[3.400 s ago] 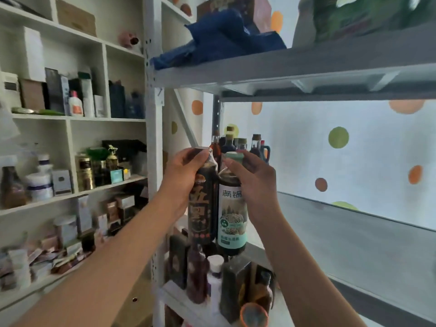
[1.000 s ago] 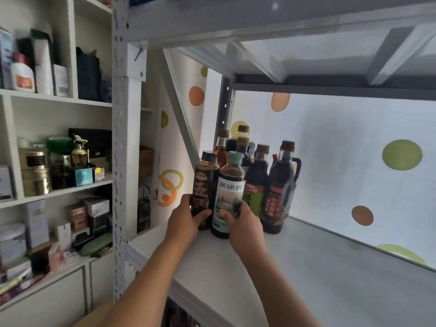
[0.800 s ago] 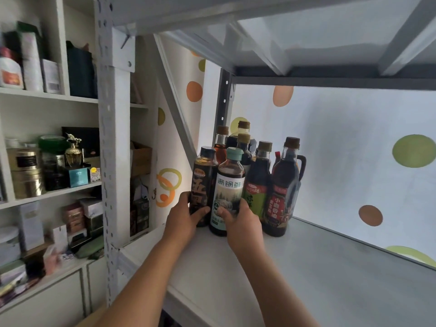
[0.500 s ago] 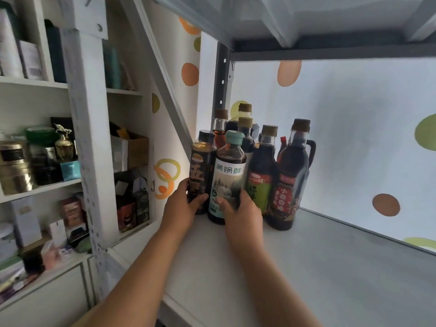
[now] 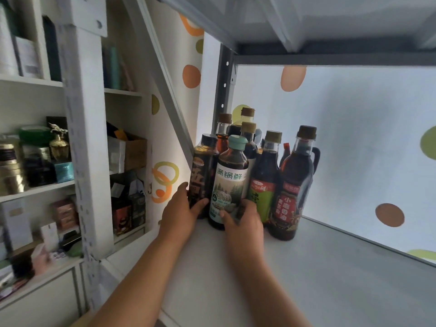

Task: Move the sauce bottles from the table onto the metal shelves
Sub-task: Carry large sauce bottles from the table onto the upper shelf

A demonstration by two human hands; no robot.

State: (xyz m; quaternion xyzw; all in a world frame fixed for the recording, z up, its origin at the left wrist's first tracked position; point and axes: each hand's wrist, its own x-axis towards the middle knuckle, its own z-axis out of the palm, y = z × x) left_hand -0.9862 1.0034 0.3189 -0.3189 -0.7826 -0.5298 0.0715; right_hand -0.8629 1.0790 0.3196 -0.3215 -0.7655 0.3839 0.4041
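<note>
I have both hands low on two sauce bottles standing on the metal shelf point(image 5: 330, 279): my left hand point(image 5: 180, 214) wraps the base of the black-capped bottle point(image 5: 204, 175), my right hand point(image 5: 244, 220) wraps the base of the teal-capped bottle point(image 5: 230, 182), which stands just right of it and touches it. Left of the handled jug point(image 5: 295, 185) both sit at the front of the bottle cluster, upright. I judge them full, heavy, rigid, breakable and slick at the label, so hold low on the body, not the cap.
</note>
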